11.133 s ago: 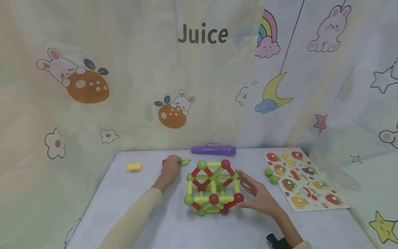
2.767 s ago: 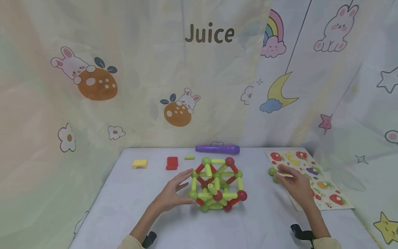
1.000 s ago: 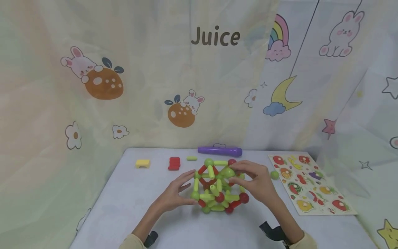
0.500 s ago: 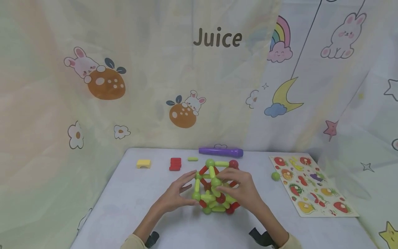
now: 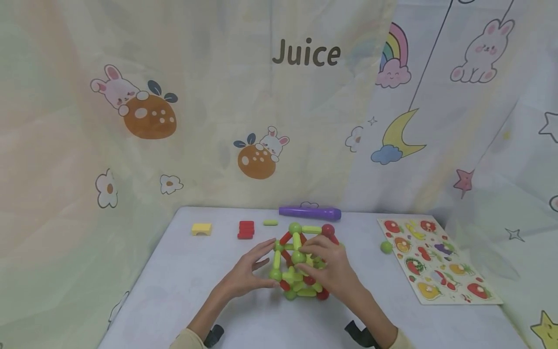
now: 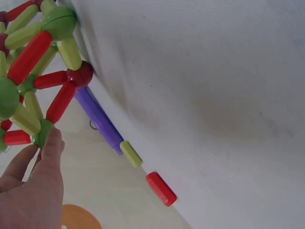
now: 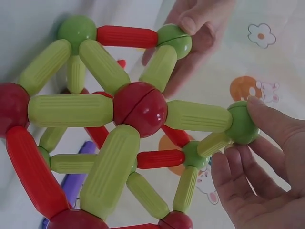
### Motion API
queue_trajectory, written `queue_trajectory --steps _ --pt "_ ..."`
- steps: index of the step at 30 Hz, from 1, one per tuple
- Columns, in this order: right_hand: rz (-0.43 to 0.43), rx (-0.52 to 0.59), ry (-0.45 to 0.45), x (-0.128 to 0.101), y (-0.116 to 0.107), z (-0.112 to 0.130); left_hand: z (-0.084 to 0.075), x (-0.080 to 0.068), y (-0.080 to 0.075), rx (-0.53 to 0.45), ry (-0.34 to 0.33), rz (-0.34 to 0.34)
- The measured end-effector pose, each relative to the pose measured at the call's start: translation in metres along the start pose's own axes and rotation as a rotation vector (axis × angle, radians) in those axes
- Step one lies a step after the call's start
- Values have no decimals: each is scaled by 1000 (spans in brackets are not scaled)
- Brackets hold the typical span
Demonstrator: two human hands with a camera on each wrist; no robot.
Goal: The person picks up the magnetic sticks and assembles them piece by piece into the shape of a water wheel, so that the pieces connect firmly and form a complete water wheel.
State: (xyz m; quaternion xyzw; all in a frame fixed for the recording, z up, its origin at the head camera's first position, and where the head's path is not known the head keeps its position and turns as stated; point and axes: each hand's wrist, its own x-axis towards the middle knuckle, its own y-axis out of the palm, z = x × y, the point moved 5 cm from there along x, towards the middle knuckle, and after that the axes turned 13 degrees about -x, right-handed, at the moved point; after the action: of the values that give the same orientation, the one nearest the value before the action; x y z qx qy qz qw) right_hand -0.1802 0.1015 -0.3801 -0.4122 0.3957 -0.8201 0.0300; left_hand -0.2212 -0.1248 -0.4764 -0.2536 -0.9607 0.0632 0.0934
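A magnetic ball-and-rod structure (image 5: 295, 228) in green and red stands mid-table. My left hand (image 5: 239, 274) steadies its left side, thumb at the lower green ball and fingers at the upper one; the right wrist view shows that thumb on the lower ball (image 7: 175, 42). Between right thumb and fingers I pinch another green ball (image 7: 244, 124), at the structure's near upper side. There it meets the ends of two light green rods, one (image 7: 200, 116) coming from a red ball (image 7: 140, 109). In the head view my right hand (image 5: 335, 269) hides much of the structure's right part.
Behind lie a purple stick (image 5: 309, 213), one light green rod (image 5: 270, 223), stacked red rods (image 5: 246, 230) and a yellow block (image 5: 201, 229). To the right are a loose green ball (image 5: 386, 247) and a fruit picture board (image 5: 440, 261). A printed curtain hangs behind the table.
My right hand took one of two loose green balls beside the board and carried it left to the structure's protruding rods. The left hand moved earlier from the loose rods to the structure's left side.
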Motion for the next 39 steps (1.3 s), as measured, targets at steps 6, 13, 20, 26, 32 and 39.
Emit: queue_trajectory --steps 6,13,20,26,32,39 --pt "5 -25 3 0 1 0 -1 0 0 1 5 -7" --pt "-36 22 -34 -11 -19 -18 2 1 0 -21 14 18" --pt "-63 128 73 -44 -48 -58 7 2 -9 -151 37 30" --pt "0 125 205 -71 -44 -83 8 3 -11 -187 32 60" --pt "182 166 299 -86 -25 -100 8 4 -10 -187 36 59" --pt "246 193 352 -91 -13 -110 9 4 -12 -195 43 74"
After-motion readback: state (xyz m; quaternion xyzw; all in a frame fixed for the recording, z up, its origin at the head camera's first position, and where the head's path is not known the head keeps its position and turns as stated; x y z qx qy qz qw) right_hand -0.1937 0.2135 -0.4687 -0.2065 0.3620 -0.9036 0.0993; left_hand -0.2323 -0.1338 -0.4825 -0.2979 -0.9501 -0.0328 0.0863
